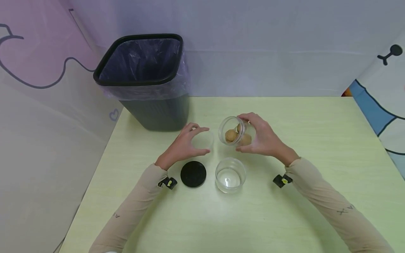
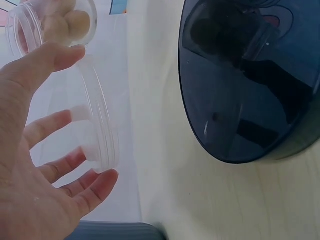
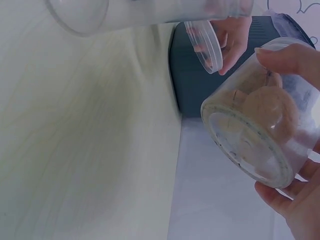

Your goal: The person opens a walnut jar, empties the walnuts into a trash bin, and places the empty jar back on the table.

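Nearest on the pale green tabletop (image 1: 284, 218) stand a flat round black lid (image 1: 193, 174) on the left and, just to its right, an upright empty clear plastic jar (image 1: 230, 175) with its mouth open. The two are near each other but not touching.

Farther back, above the black lid, the left hand (image 1: 183, 146) holds a clear round plastic lid (image 1: 203, 139) by its rim, thumb on one side and fingertips on the other; in the left wrist view the clear lid (image 2: 102, 130) stands on edge between the thumb and the curled fingers (image 2: 95, 187). Whether this lid rests on the tabletop or hangs just above it is hard to tell from the head view.

Just right of it, the right hand (image 1: 262, 137) is clamped round a second clear plastic jar (image 1: 235, 131), tilted on its side with its open mouth turned to the left, toward the clear lid. Inside lie several round light-brown nuts, likely walnuts (image 1: 232, 135). The right wrist view shows this jar's base (image 3: 250, 145) close up, with fingers (image 3: 285, 57) wrapped over its wall.

At the far left of the tabletop stands a tall black plastic waste bin (image 1: 142, 75) lined with a clear bag, well apart from both hands.
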`<state>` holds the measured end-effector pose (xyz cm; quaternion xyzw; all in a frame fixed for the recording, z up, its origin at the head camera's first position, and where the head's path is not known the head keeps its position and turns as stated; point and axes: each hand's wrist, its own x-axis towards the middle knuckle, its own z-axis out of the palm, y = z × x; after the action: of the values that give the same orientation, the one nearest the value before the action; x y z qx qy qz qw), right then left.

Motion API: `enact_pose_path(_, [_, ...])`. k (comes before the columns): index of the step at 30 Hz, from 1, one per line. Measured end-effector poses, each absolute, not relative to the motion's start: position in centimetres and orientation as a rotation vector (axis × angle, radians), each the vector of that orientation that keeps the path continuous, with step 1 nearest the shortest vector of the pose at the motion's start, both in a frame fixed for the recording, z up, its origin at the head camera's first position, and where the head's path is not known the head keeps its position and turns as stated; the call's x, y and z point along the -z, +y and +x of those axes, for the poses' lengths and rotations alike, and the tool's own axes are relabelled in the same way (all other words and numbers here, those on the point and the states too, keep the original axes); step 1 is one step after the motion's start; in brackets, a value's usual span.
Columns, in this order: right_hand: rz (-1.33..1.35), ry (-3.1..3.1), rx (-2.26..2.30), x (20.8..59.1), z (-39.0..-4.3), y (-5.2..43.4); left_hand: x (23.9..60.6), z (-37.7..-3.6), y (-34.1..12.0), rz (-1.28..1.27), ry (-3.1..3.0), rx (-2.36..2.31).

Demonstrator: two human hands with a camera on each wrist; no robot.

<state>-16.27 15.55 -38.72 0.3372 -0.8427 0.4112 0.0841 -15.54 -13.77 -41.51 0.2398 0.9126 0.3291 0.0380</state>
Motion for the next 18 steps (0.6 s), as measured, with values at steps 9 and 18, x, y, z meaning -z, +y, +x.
enact_pose_path(9, [0.992,-2.531,-1.230,38.29,-16.06,15.69,41.93,-15.83,-13.62,0.718,2.783,-0.985])
enact_pose_path(18, [1.001,-2.527,-1.233,38.34,-16.01,15.65,42.38,-16.33,-13.71,0.691,2.771,-0.904])
